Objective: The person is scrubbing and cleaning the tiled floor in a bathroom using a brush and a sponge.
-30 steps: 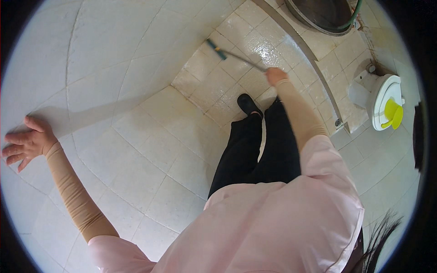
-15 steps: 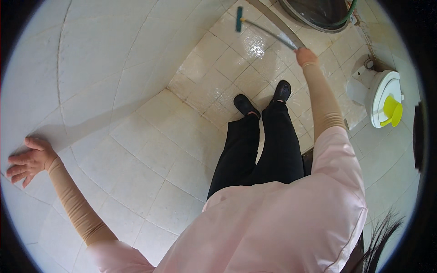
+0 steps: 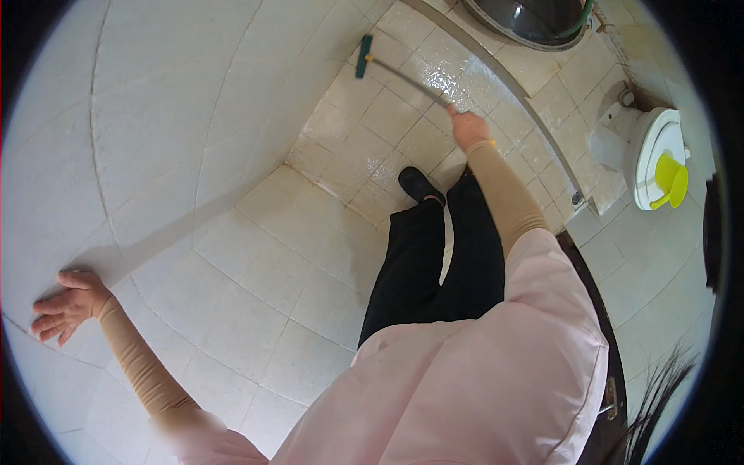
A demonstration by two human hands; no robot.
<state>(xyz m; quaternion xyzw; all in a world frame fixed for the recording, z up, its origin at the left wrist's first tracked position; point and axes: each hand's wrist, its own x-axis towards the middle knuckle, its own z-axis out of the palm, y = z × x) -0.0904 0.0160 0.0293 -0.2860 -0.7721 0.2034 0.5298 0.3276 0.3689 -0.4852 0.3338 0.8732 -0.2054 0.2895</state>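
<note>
1. Since the earlier frame, the long-handled scrubber [image 3: 407, 80] has swung left towards the tiled wall [image 3: 178, 93], and the right hand [image 3: 469, 129] has drawn in closer to the body.
2. Nearest my camera is a pink top [image 3: 465, 372], with black trousers [image 3: 434, 271] beyond it.
3. Out to the left, the left hand [image 3: 71, 308] holds nothing; its fingers are spread wide, apparently braced on the wall. If those tiles are damp, I judge the palm could slip and the support go.
4. One black shoe [image 3: 419, 184] stands on beige floor tiles [image 3: 384, 116] that shine wet in patches. A long reach on that slick surface could cost footing.
5. Ahead, the right hand is wrapped around the scrubber's handle.
6. Its green head lies near the foot of the wall; I cannot tell whether it presses the floor. Swung too far, it could knock the wall, or, going right, catch the curved curb [image 3: 512, 87].
7. Farthest off are a dark basin [image 3: 535, 46] and, rightward, a white toilet [image 3: 655, 136] with a lime scoop [image 3: 670, 180] on its lid.
</note>
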